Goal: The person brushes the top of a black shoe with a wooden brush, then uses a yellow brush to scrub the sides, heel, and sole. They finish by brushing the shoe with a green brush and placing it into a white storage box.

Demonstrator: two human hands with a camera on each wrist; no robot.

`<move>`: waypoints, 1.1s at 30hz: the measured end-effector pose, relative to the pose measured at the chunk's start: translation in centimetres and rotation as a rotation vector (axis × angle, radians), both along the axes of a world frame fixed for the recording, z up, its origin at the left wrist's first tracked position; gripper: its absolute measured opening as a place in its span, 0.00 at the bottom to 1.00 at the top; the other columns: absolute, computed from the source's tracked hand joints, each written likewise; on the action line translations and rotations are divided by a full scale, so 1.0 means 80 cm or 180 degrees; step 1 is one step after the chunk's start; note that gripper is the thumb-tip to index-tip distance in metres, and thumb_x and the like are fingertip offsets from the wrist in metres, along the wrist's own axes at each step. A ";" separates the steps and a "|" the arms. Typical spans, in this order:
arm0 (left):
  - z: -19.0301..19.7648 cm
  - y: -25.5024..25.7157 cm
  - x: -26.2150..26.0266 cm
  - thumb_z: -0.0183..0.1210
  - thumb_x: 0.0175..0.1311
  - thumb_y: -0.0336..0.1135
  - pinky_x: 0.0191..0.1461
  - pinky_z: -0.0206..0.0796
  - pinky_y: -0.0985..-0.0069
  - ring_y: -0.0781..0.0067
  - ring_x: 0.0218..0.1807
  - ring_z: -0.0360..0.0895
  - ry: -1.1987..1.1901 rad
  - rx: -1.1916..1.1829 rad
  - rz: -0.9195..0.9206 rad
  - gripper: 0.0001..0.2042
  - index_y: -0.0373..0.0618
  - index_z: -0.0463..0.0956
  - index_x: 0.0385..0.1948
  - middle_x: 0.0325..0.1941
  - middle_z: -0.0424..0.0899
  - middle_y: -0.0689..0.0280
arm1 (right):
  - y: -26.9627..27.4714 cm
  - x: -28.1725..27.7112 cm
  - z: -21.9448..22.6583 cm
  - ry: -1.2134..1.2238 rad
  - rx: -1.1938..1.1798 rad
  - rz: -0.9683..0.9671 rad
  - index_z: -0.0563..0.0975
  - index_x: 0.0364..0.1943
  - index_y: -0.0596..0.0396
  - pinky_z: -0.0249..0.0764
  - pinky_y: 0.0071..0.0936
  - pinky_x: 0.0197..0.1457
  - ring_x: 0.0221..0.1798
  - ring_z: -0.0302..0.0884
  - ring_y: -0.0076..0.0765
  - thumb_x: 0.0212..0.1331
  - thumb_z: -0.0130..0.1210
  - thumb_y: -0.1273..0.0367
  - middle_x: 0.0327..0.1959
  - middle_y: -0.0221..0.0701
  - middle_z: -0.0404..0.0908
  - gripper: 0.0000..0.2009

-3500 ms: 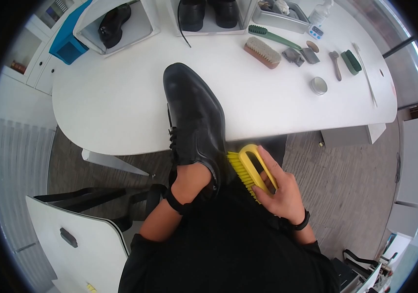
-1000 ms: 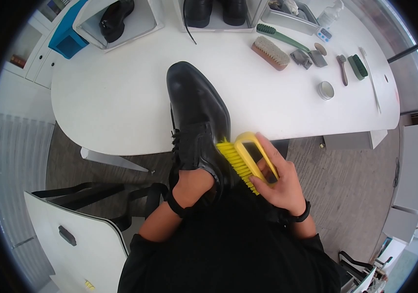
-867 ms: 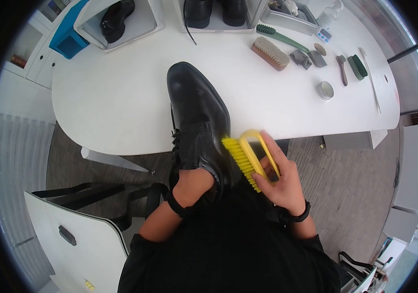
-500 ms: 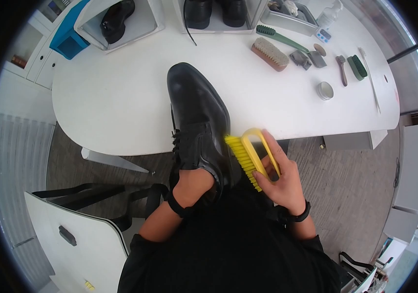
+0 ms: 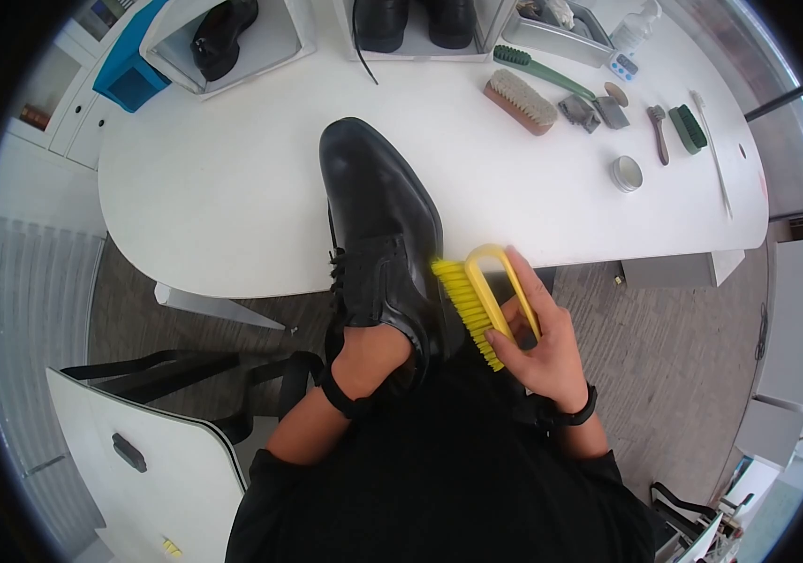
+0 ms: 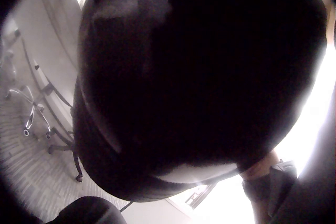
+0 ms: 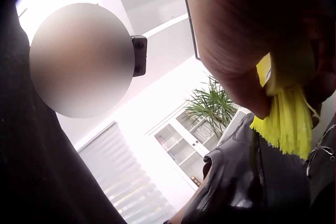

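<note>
A black leather lace-up shoe [image 5: 373, 192] points away from me, toe over the table. My left hand [image 5: 376, 352] is inside its opening up to the wrist; the fingers are hidden in the shoe. The left wrist view is mostly filled by the dark shoe [image 6: 199, 77]. My right hand [image 5: 549, 357] grips the yellow handle of a scrub brush [image 5: 467, 305], thumb on the near side and fingers on the far side. Its yellow bristles [image 7: 289, 124] face the shoe's right side, their upper tips right at the edge near the heel half.
On the white table [image 5: 214, 206] lie a wooden horsehair brush [image 5: 520, 103], a long green-handled brush [image 5: 542, 70], a round tin [image 5: 625, 174], a small brown brush [image 5: 658, 136] and a green brush [image 5: 688, 129]. Shoe boxes [image 5: 256, 75] and a metal tray [image 5: 561, 39] stand behind.
The right hand has raised the scrub brush along the shoe's side, pushed the bristles against it, then eased slightly back rightward. The left hand stays inside the shoe.
</note>
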State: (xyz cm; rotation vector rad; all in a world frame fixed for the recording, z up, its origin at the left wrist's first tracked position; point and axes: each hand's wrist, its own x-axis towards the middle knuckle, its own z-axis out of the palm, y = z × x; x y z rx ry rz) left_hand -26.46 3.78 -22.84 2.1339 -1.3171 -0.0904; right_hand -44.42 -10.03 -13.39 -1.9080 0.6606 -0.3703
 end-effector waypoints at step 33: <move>0.013 -0.008 0.022 0.63 0.62 0.27 0.59 0.69 0.58 0.48 0.54 0.77 0.1212 -0.0738 -0.0270 0.15 0.39 0.78 0.51 0.51 0.81 0.52 | -0.003 0.048 0.025 -0.0144 -0.0325 0.0280 0.58 0.79 0.49 0.77 0.28 0.39 0.27 0.79 0.41 0.55 0.62 0.79 0.30 0.40 0.81 0.43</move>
